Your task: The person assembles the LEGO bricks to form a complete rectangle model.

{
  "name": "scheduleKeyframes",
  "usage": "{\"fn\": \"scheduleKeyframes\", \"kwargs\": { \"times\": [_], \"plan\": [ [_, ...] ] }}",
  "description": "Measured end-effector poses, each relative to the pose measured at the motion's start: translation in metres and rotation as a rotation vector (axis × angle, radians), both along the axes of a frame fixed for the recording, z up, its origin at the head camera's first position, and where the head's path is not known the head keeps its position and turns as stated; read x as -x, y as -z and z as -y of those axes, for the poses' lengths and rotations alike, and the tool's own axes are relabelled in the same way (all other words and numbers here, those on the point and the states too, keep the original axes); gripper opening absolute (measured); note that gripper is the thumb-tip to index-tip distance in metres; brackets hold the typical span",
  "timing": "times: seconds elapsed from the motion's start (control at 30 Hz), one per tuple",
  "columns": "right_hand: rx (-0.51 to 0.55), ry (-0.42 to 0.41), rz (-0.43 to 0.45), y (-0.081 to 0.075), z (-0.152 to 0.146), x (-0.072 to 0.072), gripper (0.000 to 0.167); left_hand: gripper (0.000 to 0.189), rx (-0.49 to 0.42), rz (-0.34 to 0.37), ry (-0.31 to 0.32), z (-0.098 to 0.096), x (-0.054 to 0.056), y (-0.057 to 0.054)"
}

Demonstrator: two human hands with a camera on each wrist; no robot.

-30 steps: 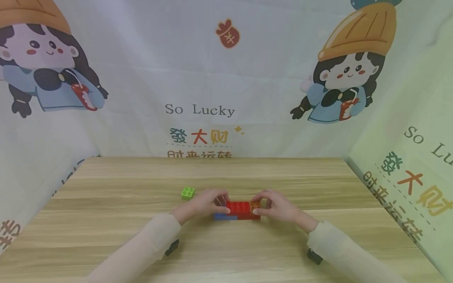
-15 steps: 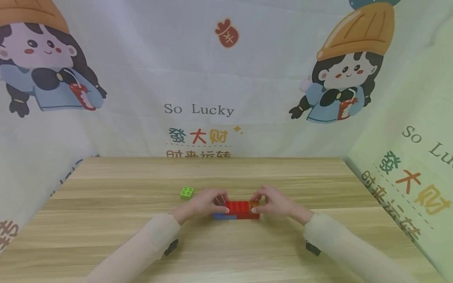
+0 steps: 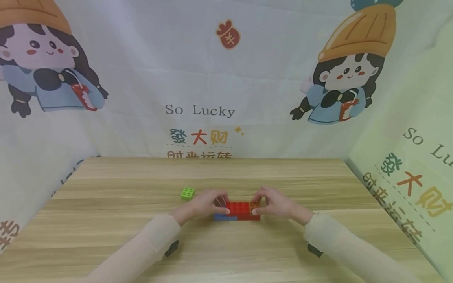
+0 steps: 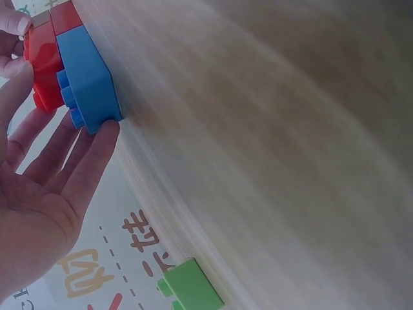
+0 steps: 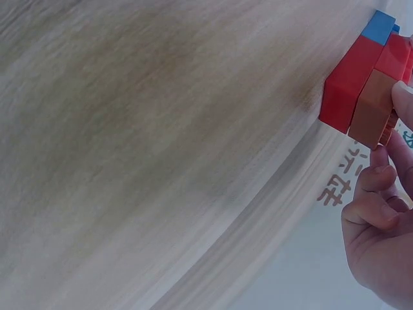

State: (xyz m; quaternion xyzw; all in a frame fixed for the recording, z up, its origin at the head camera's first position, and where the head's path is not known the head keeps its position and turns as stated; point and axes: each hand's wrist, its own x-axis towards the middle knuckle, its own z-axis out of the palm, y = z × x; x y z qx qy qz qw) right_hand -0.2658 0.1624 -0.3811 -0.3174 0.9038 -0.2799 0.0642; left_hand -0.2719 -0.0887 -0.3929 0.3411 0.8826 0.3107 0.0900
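Red, blue and brown plastic: one stack (image 3: 240, 214) of toy blocks, on the table (image 3: 134, 184), just below the centre of the head view. Long axis: left to right across the frame, a hand at each end.

Lower row: blue block (image 3: 225, 217) at left, lower red block (image 3: 249, 217) at right. Upper row: upper red block (image 3: 238, 207), then brown block (image 5: 374, 106) at the right end; whether it is fully pressed down, we cannot tell.

Left hand (image 3: 206, 202): we record it gripping the stack's left end, thumb on the upper red block. Right hand (image 3: 279, 205): nearer the brown block, pinching it.

Separate item: one green block (image 3: 187, 193), untouched, up and left of the stack, nearer our left hand.
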Motion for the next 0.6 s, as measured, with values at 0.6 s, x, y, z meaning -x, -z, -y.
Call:
{"fn": "scheduleKeyframes", "kwargs": {
  "times": [0.6],
  "plan": [
    [0.01, 0.036, 0.052, -0.0001, 0.0003, -0.0021, 0.028, 0.019, -0.015, 0.023, 0.015, -0.0002, 0.0008, -0.0013]
  ]
}}
